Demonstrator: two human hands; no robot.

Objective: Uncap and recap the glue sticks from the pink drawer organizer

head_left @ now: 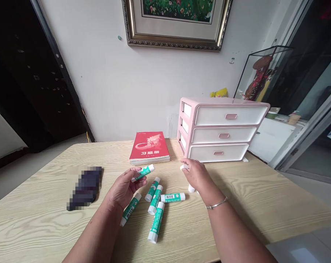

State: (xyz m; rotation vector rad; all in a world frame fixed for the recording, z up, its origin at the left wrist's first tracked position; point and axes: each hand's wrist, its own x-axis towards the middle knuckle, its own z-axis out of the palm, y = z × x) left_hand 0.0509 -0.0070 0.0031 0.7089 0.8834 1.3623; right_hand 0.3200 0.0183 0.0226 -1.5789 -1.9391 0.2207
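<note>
My left hand (127, 185) is closed on a green and white glue stick (145, 171), held tilted above the wooden table (45, 186). Farther right, my right hand (196, 175) pinches a small white piece (184, 167), most of it hidden by the fingers. Beneath that hand lies another white-ended item (191, 188), largely covered. Several glue sticks lie between and below the hands: one sideways (173, 197), one near my left wrist (131, 209), one nearest the front (156, 223), and two side by side (155, 199) (152, 189).
Behind the hands lies a red book (150, 147). A pink and white drawer unit (224, 135) stands at the back right against the wall. A dark, pixelated object (86, 187) is on the left of the table.
</note>
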